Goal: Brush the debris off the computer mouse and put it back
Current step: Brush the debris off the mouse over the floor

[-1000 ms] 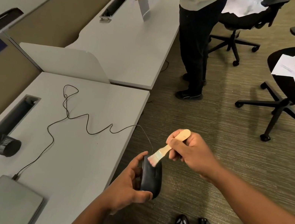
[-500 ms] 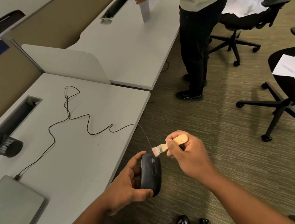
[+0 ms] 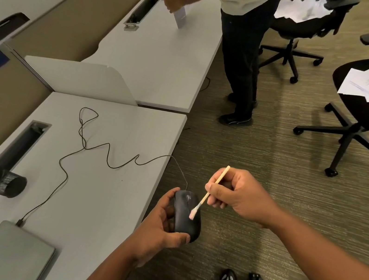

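The left hand (image 3: 159,228) cups a black computer mouse (image 3: 187,213) from its left side, thumb under the near end and fingers curled around the far end, so the grip is closed firmly on it. The mouse is held in the air just off the right edge of the table (image 3: 105,200), over the carpet, not resting on anything. Its thin black cable (image 3: 108,154) runs from the far end up onto the table, loops across the middle and ends at a plug by the closed grey laptop (image 3: 12,255) at the near edge. The right hand (image 3: 240,195) pinches the wooden handle of a small brush (image 3: 208,194) between thumb and fingers, tight around it, handle tilted up and away. The pale bristles touch the top of the mouse near its right side. A black mesh cup (image 3: 6,183) lies on its side by the slot along the table's left edge
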